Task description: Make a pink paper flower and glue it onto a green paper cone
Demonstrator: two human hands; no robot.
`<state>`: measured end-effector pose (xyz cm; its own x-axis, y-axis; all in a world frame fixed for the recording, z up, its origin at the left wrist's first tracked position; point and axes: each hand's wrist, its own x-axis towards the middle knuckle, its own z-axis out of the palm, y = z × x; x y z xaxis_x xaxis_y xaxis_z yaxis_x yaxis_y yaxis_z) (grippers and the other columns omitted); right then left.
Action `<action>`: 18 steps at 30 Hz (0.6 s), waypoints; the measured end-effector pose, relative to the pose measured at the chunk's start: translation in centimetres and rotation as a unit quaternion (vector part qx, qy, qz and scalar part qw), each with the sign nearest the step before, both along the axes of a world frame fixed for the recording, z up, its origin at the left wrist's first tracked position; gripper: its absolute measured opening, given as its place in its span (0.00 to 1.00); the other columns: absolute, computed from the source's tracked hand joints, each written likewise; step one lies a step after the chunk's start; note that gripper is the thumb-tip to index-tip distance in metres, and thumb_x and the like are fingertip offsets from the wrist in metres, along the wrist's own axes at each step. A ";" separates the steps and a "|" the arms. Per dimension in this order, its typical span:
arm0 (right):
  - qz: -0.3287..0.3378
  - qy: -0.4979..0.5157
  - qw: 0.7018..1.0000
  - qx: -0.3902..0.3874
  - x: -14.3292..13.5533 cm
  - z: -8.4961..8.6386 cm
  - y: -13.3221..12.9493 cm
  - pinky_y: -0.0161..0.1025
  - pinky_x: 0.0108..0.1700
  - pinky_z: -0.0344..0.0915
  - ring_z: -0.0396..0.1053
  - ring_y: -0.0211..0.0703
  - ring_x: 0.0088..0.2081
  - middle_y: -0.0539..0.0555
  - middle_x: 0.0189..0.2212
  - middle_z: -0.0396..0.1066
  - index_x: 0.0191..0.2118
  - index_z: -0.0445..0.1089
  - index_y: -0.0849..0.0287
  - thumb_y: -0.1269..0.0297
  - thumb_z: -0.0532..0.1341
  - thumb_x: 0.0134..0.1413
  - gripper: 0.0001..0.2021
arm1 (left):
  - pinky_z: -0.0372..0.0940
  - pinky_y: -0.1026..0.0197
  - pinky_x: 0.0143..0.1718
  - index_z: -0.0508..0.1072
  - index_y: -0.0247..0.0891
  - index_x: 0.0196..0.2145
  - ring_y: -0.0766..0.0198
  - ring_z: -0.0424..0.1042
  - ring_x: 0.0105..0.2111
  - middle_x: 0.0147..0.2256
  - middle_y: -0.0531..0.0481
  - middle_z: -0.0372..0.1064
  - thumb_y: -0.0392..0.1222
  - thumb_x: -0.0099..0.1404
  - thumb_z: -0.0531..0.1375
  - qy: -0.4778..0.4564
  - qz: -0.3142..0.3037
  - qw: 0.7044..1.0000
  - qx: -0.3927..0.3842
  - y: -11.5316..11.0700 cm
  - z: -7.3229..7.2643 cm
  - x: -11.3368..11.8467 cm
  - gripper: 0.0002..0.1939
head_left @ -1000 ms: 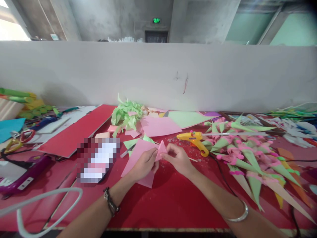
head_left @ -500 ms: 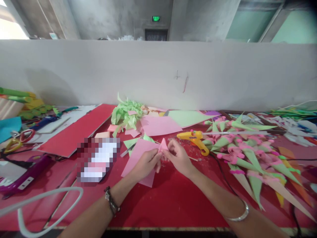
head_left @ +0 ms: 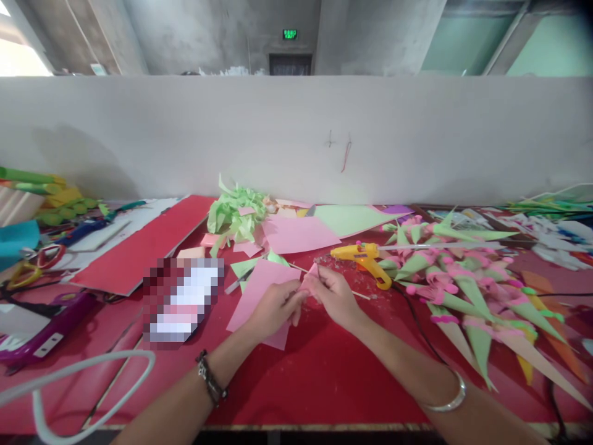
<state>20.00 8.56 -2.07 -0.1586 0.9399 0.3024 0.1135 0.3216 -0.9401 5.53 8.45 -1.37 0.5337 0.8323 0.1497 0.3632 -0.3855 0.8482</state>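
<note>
Between my two hands is a small folded piece of pink paper [head_left: 314, 272], mostly covered by the fingers. My left hand [head_left: 278, 307] pinches its lower left side. My right hand [head_left: 334, 295] has thumb and fingers closed on its upper right part. Under and beside the left hand lies a larger pink paper sheet [head_left: 259, 290] on the red tabletop [head_left: 324, 383]. Just beyond the right hand rests a yellow glue gun [head_left: 364, 253] with a clear glue stick in its back. A thin stick [head_left: 362, 295] lies partly behind the right hand.
Many green-and-pink paper cones [head_left: 463, 284] are heaped at the right. Crumpled green paper [head_left: 238, 210] and a pink sheet [head_left: 301, 235] lie at the back. To the left are a blurred-out phone [head_left: 188, 300], a red board [head_left: 143, 247], scissors [head_left: 34, 266] and a white cable [head_left: 92, 364].
The folded pink paper has turned from a point standing upright to a slant toward the right. My right fingers have closed further over it, and both hands have shifted slightly.
</note>
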 end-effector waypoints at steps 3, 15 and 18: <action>-0.026 0.002 0.999 0.018 -0.2 -0.2 -0.1 0.30 0.21 0.47 0.48 0.30 0.19 0.43 0.16 0.49 0.21 0.54 0.59 0.60 0.51 0.53 0.13 | 0.55 0.69 0.22 0.58 0.37 0.21 0.72 0.60 0.15 0.12 0.59 0.60 0.46 0.64 0.46 -0.031 -0.011 0.999 -0.032 0.1 -0.2 0.2 0.16; -0.067 -0.017 0.996 0.064 0.0 0.0 0.0 0.31 0.24 0.50 0.51 0.32 0.21 0.44 0.17 0.50 0.21 0.55 0.58 0.61 0.52 0.53 0.13 | 0.57 0.71 0.19 0.63 0.36 0.25 0.73 0.59 0.12 0.11 0.59 0.60 0.48 0.63 0.46 -0.014 -0.038 0.991 -0.124 -0.3 -0.5 0.5 0.16; -0.081 -0.032 0.992 0.095 0.0 0.1 -0.3 0.32 0.26 0.51 0.53 0.33 0.23 0.45 0.19 0.53 0.24 0.57 0.58 0.63 0.50 0.54 0.10 | 0.57 0.71 0.18 0.64 0.36 0.25 0.73 0.58 0.11 0.11 0.59 0.59 0.48 0.63 0.46 -0.004 -0.037 0.993 -0.115 -0.3 -0.4 0.5 0.16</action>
